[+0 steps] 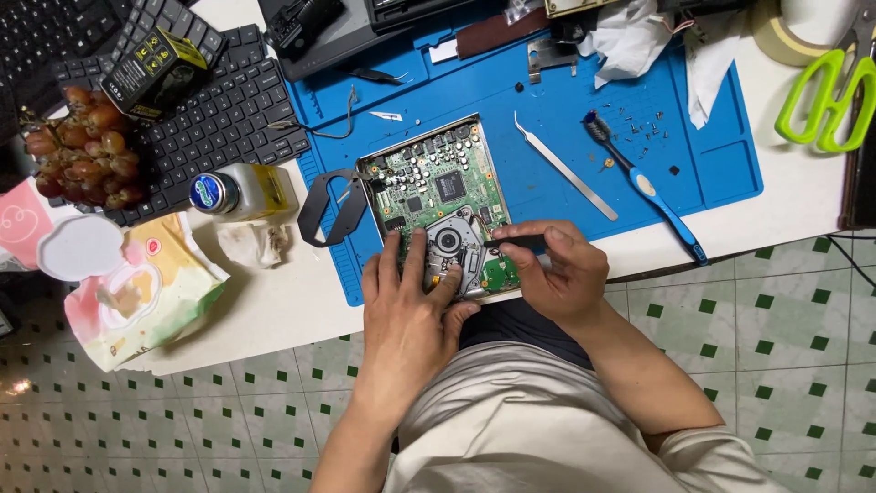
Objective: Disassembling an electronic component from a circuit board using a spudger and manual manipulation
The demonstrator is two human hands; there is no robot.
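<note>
A green circuit board in a metal frame lies on the blue work mat at the table's near edge. A silver drive mechanism sits on the board's near end. My left hand rests on that mechanism, fingers spread over its left side and holding it down. My right hand grips a thin black tool, its tip pointing left at the mechanism's right edge.
Metal tweezers and a blue toothbrush lie on the mat to the right, near several loose screws. A small bottle, a black keyboard, grapes, a wipes packet and green scissors surround the mat.
</note>
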